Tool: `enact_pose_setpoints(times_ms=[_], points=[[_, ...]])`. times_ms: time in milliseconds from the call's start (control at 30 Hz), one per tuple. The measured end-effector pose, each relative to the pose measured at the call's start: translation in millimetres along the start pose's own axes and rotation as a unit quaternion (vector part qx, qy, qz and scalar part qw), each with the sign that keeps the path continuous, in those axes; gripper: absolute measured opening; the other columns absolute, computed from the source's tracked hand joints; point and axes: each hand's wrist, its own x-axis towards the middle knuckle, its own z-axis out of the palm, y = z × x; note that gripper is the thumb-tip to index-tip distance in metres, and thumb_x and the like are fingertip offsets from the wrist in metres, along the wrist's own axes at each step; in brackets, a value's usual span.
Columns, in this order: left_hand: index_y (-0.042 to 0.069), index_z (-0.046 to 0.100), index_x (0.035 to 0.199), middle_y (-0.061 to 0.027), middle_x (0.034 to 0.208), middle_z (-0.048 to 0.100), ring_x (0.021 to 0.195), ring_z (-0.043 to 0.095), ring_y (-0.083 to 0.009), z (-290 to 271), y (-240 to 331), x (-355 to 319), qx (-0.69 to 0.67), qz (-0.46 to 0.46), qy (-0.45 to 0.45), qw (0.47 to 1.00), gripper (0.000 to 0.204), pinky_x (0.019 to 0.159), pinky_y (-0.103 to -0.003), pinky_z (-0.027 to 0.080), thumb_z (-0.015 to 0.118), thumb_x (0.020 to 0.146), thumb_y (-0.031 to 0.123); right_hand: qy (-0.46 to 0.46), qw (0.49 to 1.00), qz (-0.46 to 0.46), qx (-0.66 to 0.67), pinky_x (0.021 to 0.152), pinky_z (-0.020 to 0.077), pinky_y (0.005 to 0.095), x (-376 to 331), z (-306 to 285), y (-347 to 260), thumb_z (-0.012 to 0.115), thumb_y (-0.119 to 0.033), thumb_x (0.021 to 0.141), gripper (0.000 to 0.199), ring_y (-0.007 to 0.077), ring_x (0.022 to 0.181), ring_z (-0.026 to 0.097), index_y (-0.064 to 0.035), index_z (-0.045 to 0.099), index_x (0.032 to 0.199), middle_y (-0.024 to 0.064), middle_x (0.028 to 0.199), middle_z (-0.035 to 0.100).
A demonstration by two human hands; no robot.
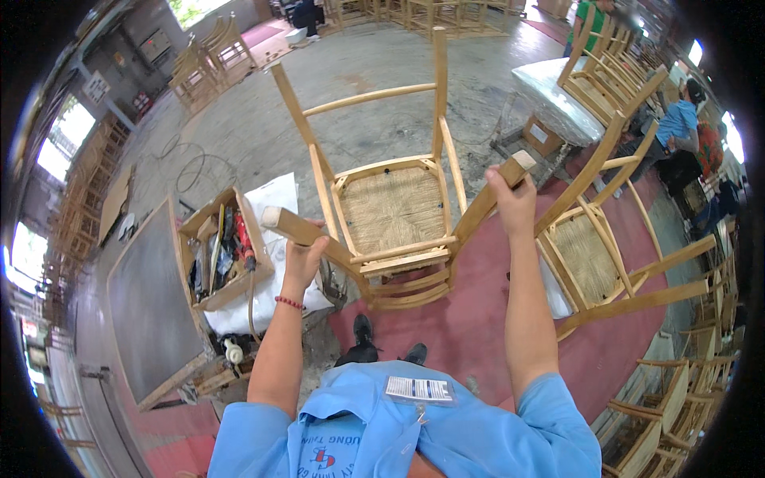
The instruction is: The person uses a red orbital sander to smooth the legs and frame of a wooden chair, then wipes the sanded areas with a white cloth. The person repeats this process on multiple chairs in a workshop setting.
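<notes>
A pale wooden chair (pixel 372 92) with a woven seat (pixel 392 209) is in front of me, seemingly upside down, with its posts pointing up. My left hand (pixel 304 259) is closed round the square-ended near-left leg. Round the near-right leg, my right hand (pixel 512 197) is closed just below its end. Curved slats (pixel 410 301) show low on the near side, above the red mat. What the chair rests on is hidden.
A wooden box of tools (pixel 219 247) stands at left beside a dark board (pixel 151 295). Another woven-seat chair (pixel 586 255) lies at right on the red mat (pixel 478 350). Beyond it are a plastic-covered table (pixel 550 95) and a person in blue (pixel 677 123). Chairs line both sides.
</notes>
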Motion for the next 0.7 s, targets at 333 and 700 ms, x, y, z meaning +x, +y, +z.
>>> enact_pose_setpoints(times_ms=[333,700], points=[[0.002,0.057,0.109,-0.0074,0.109,0.060,0.103,0.056,-0.0164,-14,-4,7,0.023,-0.034,-0.076,0.996,0.029,0.090,-0.032,0.046,0.065,0.082,0.008,0.092,0.992,-0.086,0.000,0.070,0.0472,0.0255,-46,-1,0,0.075,-0.014,0.084,0.019,0.0094,0.075,0.057,-0.0038,0.061,0.092,-0.0011,0.083,0.061],[-0.005,0.052,0.119,-0.0168,0.098,0.066,0.086,0.064,-0.0221,27,-10,-3,0.024,-0.033,0.037,0.999,0.043,0.074,-0.035,0.052,0.066,0.081,0.008,0.004,0.997,-0.038,0.070,0.075,0.0505,0.0317,73,8,37,0.074,-0.016,0.086,0.020,0.0140,0.080,0.063,-0.0049,0.064,0.099,0.0018,0.088,0.064]])
